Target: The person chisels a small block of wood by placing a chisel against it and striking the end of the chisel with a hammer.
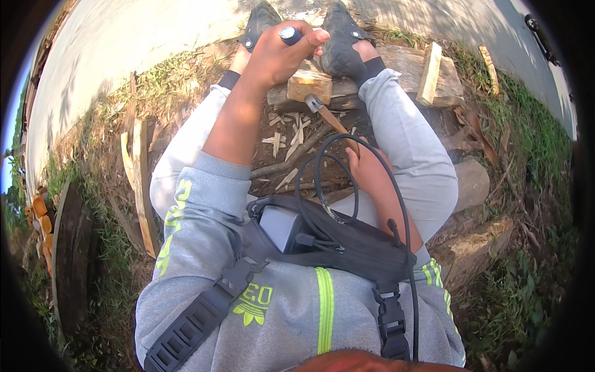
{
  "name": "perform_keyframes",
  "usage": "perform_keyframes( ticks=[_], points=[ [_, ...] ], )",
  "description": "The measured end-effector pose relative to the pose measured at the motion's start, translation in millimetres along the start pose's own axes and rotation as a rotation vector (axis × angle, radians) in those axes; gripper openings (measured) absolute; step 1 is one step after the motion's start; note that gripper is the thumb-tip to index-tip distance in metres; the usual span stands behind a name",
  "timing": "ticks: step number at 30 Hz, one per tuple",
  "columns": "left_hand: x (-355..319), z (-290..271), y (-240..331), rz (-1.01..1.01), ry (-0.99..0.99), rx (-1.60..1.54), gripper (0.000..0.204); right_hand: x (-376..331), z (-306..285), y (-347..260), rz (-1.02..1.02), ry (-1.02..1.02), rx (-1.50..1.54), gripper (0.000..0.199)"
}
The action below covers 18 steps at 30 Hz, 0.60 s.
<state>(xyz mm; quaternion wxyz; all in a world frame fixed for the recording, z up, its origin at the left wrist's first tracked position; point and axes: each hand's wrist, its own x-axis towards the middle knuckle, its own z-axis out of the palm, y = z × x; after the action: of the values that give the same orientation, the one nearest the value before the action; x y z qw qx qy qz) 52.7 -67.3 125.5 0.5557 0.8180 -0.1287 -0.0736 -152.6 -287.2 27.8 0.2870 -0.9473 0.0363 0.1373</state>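
My left hand (282,53) is raised between my shoes, its fingers wrapped round a dark blue handle (290,35) with a pale round end. Whatever lies below that handle is hidden by the hand. Lower and to the right, my right hand (370,168) grips the wooden shaft of a hammer (334,121). Its metal head is by the near face of a squared wood block (309,86); whether they touch I cannot tell. The block lies at a log (343,93) between my feet, below my left hand.
Pale wood chips (297,131) and a stick (291,162) litter the ground between my legs. A split piece (429,73) rests on the log at right. Long split pieces (144,186) stand at left. A black cable (406,211) loops from my waist bag (372,248) near my right arm.
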Motion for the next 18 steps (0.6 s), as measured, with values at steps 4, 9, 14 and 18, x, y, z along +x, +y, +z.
perform_keyframes(
  ticks=[4, 9, 14, 18],
  points=[
    [13, 4, 4, 0.007, -0.141, 0.026, 0.040, -1, -4, -2, -0.005, -0.011, 0.009, 0.022],
    [26, 11, -10, 0.015, -0.141, 0.099, 0.038, -1, -1, 0, -0.018, -0.004, 0.030, 0.023],
    [29, 19, -11, 0.073, 0.026, 0.092, 0.053, -1, 1, 3, -0.014, -0.015, 0.044, 0.025],
    [28, 18, -7, 0.040, -0.010, 0.108, 0.042, -1, 1, 4, -0.022, -0.009, 0.045, 0.025]
  ],
)
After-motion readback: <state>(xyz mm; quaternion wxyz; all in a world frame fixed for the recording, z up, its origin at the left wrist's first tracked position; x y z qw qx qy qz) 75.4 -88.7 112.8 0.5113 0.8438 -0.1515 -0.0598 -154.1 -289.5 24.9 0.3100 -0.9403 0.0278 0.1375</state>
